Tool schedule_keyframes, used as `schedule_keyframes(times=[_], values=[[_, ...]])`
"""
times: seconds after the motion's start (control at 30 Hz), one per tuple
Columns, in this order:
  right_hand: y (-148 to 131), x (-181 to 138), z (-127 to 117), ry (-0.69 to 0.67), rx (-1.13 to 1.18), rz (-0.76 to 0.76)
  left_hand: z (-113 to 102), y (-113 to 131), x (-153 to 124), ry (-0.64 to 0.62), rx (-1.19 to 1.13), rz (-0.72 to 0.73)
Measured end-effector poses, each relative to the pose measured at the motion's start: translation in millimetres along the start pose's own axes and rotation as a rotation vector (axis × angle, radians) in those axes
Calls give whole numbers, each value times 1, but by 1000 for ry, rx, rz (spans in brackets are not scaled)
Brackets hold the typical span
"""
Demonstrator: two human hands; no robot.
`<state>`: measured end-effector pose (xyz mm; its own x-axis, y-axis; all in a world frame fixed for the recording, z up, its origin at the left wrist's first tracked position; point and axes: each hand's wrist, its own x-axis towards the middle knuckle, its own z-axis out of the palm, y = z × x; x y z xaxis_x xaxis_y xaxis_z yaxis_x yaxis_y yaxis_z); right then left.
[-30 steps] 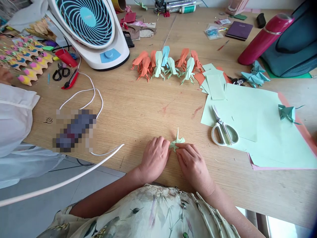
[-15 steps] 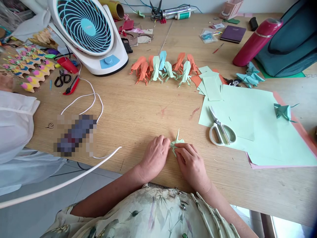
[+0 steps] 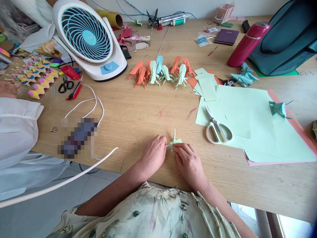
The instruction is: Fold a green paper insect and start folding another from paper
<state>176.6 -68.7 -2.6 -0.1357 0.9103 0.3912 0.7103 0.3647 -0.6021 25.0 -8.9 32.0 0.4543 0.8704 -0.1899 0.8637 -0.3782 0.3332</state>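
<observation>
Wooden table (image 3: 138, 112) fills the room's near side, crowded with craft stuff. Close to its front edge, the left hand (image 3: 153, 153) and right hand (image 3: 188, 162) meet, fingertips of both pinched together on a small green folded paper (image 3: 174, 142) that rests on the wood, one thin point sticking up. At two o'clock from the hands, white scissors (image 3: 218, 129) lie on pale green sheets (image 3: 250, 115). At twelve o'clock stands a row of paper figures (image 3: 160, 71), orange and green. A desk fan (image 3: 89, 36) sits at ten o'clock, and another person's white sleeve (image 3: 17, 132) is at nine o'clock.
</observation>
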Motion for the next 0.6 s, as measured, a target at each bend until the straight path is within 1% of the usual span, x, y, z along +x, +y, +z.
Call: schedule_keyframes(times=[0.17, 0.4, 0.5, 0.6], values=[[2, -5, 1, -30, -16, -33, 3, 5, -5, 38, -29, -32], [0, -12, -4, -37, -30, -75, 9, 10, -12, 95, -17, -12], [-1, -13, -6, -37, -35, -75, 11, 10, -12, 93, -73, -1], [-1, -12, -7, -31, -44, -79, 11, 8, -10, 75, -196, -31]])
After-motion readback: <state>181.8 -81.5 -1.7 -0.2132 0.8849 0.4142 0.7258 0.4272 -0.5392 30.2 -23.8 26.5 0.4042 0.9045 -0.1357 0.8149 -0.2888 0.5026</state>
